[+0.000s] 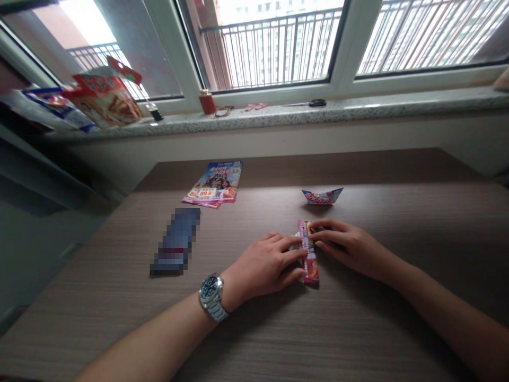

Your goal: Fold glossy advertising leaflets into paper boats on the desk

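Note:
A printed paper leaflet folded into a narrow pink strip [311, 268] lies lengthwise on the table between my hands. From its left edge, my left hand [274, 262] bends its fingers over the strip and presses on it; this wrist wears a metal watch [212, 296]. My right hand [344, 244] meets the strip's upper right edge, with fingertips together on the paper. A bit of white paper shows by the left fingertips. Farther back stands a small folded paper boat [322, 197] in matching print.
Several flyers [218, 183] lie at the table's back left, with a dark pixelated flat object [177, 241] nearer me. On the stone windowsill [262, 116] are scissors [317, 103], a red-brown container [207, 102], small pink pieces [255, 106] and food packages [105, 101].

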`<move>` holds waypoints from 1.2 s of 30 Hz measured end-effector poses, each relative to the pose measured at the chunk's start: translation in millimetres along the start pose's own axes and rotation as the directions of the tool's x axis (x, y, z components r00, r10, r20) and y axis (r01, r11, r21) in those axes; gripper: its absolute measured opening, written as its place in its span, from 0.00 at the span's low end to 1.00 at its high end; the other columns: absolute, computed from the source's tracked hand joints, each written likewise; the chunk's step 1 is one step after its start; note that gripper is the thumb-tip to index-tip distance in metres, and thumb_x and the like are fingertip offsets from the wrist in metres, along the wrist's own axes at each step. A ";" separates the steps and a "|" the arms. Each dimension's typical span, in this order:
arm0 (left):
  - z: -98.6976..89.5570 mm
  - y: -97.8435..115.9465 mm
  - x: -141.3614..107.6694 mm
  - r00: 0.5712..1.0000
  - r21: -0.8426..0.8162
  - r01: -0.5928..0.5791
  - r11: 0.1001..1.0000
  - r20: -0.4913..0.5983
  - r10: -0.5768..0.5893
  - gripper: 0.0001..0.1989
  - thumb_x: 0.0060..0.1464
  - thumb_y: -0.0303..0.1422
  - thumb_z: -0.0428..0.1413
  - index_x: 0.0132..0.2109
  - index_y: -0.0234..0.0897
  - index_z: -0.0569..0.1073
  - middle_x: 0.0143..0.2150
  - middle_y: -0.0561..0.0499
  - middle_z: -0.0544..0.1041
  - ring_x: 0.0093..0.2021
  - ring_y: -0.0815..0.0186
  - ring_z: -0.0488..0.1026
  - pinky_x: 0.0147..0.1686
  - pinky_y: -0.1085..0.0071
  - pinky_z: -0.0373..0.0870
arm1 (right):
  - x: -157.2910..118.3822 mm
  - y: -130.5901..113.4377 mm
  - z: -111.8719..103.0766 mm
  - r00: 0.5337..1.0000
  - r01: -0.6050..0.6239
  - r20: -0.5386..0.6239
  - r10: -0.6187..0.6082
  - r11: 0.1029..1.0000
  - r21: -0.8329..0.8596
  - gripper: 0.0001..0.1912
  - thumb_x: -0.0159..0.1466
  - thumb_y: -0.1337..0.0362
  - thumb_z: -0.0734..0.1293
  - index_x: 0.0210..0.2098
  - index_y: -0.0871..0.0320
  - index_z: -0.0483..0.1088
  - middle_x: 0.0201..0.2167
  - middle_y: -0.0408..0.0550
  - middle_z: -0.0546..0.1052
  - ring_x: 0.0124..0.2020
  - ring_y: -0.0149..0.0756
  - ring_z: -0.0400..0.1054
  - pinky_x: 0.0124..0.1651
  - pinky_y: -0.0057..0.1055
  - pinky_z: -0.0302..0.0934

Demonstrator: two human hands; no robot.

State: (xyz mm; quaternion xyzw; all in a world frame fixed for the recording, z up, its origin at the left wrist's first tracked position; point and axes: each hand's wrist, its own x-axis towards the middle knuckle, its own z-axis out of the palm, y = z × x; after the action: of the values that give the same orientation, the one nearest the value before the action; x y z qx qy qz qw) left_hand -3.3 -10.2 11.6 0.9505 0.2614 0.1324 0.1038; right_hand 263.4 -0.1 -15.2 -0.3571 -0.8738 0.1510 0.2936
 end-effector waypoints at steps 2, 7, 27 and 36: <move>0.1 -0.3 -0.2 1.000 0.004 0.001 1.000 0.007 -0.001 0.19 0.69 0.42 0.52 0.62 0.43 0.71 0.63 0.45 0.71 0.58 0.55 0.72 0.59 0.55 0.68 | 0.5 -1.2 -0.1 1.000 -0.003 -0.003 0.003 1.000 0.000 0.12 0.70 0.65 0.64 0.49 0.52 0.78 0.53 0.54 0.77 0.52 0.43 0.75 0.53 0.39 0.73; 1.7 -1.9 -1.2 1.000 0.009 0.003 1.000 0.008 -0.003 0.20 0.69 0.43 0.50 0.62 0.43 0.71 0.63 0.46 0.71 0.58 0.55 0.72 0.59 0.55 0.68 | 0.5 -1.7 0.8 1.000 -0.001 0.002 0.001 1.000 -0.007 0.12 0.71 0.65 0.63 0.49 0.53 0.77 0.53 0.55 0.77 0.53 0.43 0.74 0.54 0.38 0.72; 1.1 -2.4 -0.9 1.000 0.004 0.003 1.000 0.012 -0.003 0.19 0.69 0.41 0.51 0.62 0.43 0.71 0.63 0.46 0.71 0.58 0.55 0.72 0.59 0.55 0.67 | -1.1 1.8 2.7 1.000 -0.007 0.017 0.007 1.000 0.014 0.12 0.71 0.65 0.64 0.50 0.54 0.77 0.53 0.55 0.76 0.54 0.42 0.73 0.54 0.38 0.71; 0.6 -2.6 -1.1 1.000 0.001 0.005 1.000 0.007 -0.005 0.18 0.69 0.41 0.51 0.62 0.44 0.71 0.63 0.46 0.72 0.58 0.56 0.72 0.59 0.55 0.67 | -1.0 1.8 3.0 0.999 -0.017 0.035 0.016 1.000 0.013 0.12 0.71 0.65 0.63 0.50 0.53 0.76 0.54 0.55 0.75 0.54 0.42 0.73 0.56 0.40 0.70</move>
State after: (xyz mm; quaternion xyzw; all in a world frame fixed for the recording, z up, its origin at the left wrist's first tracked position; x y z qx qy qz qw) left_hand -5.2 -8.7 10.1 0.9503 0.2635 0.1285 0.1048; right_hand 263.1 0.3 -18.8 -0.3598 -0.8747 0.1652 0.2795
